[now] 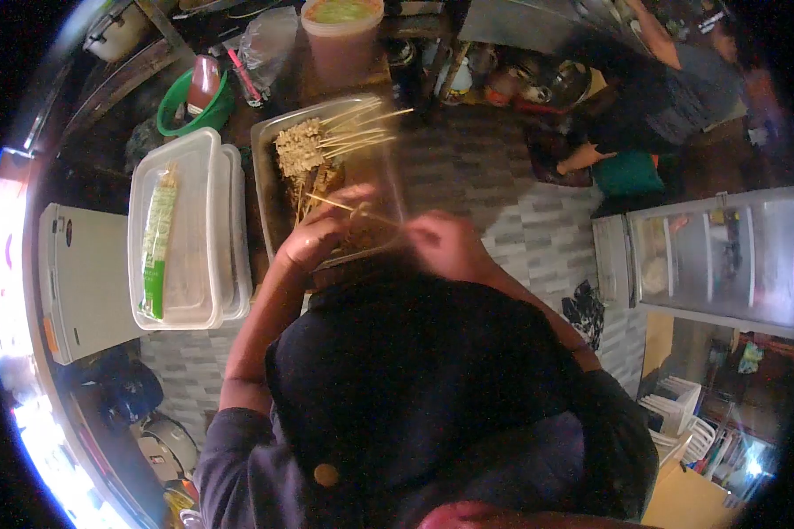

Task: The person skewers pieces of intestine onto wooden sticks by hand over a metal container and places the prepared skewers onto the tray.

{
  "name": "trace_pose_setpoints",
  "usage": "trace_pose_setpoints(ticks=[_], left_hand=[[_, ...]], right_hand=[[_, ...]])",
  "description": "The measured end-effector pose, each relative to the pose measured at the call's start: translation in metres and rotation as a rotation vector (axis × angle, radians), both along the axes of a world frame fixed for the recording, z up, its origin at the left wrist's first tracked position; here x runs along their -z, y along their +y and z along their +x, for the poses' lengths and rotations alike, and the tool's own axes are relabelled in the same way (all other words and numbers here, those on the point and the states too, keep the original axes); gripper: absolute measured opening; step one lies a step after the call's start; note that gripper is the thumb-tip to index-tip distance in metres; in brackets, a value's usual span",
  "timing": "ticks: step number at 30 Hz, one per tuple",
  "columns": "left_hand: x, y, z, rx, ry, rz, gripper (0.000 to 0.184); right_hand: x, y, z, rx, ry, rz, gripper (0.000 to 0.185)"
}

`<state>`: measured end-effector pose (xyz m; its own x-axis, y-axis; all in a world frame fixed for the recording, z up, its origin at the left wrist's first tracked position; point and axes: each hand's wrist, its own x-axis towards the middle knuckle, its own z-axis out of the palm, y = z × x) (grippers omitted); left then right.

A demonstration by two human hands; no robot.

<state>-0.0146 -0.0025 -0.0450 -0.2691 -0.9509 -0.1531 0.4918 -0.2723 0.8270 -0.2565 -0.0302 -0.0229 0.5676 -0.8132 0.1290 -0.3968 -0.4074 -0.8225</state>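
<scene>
Bamboo skewer (pixel 331 202) is what I have between my two hands, over the near part of a clear rectangular plastic tub (pixel 262 167). My left hand (pixel 320 233) has its fingers narrowed about the stick, next to a small pale piece (pixel 360 212) on it. The stick's pale left end slants up past my knuckles. My right hand (pixel 441 244) is off to the other side, just beside the tub's right edge, thumb and finger pinched on the stick's far end, though both are blurred.

Inside the tub, beyond my left hand, loaded skewers (pixel 300 148) lie heaped together, their pale, rough pieces to the left and their sticks fanning out to the right. Brown, wet-looking food (pixel 331 175) lies below them; I cannot tell what it is.

Just to my left sits a stacked pair of translucent plastic containers (pixel 201 291), with a long green-and-white packet (pixel 158 242) lying lengthwise in the top one. Past them is a green basin (pixel 169 113), and a white plastic bucket (pixel 342 48) stands beyond the tub. At the upper right, well apart from me, another person (pixel 679 101) reaches a hand down near a teal-green thing (pixel 628 175).
</scene>
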Motion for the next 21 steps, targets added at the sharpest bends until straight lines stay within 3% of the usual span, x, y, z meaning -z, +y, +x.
trace_pose_setpoints(ticks=[2, 5, 6, 8, 9, 11, 14, 18, 21], left_hand=[[0.018, -0.006, 0.004, 0.139, -0.43, -0.14, 0.028], [0.033, -0.01, 0.011, 0.249, -0.451, 0.063, 0.024], [0.027, -0.01, 0.014, 0.249, -0.45, 0.061, 0.024], [0.006, -0.01, 0.02, 0.234, -0.736, -0.12, 0.023], [0.004, -0.01, 0.024, 0.236, -0.735, -0.121, 0.023], [0.0, -0.006, 0.03, 0.073, -0.799, -0.411, 0.02], [-0.006, -0.001, 0.033, 0.037, -0.806, -0.266, 0.015], [-0.024, -0.001, 0.032, -0.061, -0.846, -0.367, 0.012], [-0.027, -0.001, 0.037, -0.104, -0.771, -0.228, 0.011]], right_hand=[[-0.008, -0.002, -0.002, -0.029, 0.045, -0.017, 0.015], [-0.013, -0.002, -0.004, -0.005, -0.027, 0.038, 0.015], [-0.016, -0.003, -0.006, -0.005, -0.026, 0.037, 0.015], [-0.024, -0.004, -0.01, -0.025, -0.008, 0.04, 0.016], [-0.026, -0.005, -0.012, -0.022, -0.007, 0.04, 0.016], [-0.03, -0.006, -0.015, -0.063, 0.001, -0.028, 0.018], [-0.035, -0.008, -0.021, -0.113, 0.134, -0.002, 0.02], [-0.038, -0.008, -0.022, -0.116, 0.097, -0.051, 0.021], [-0.046, -0.008, -0.023, -0.08, 0.108, -0.049, 0.021]])
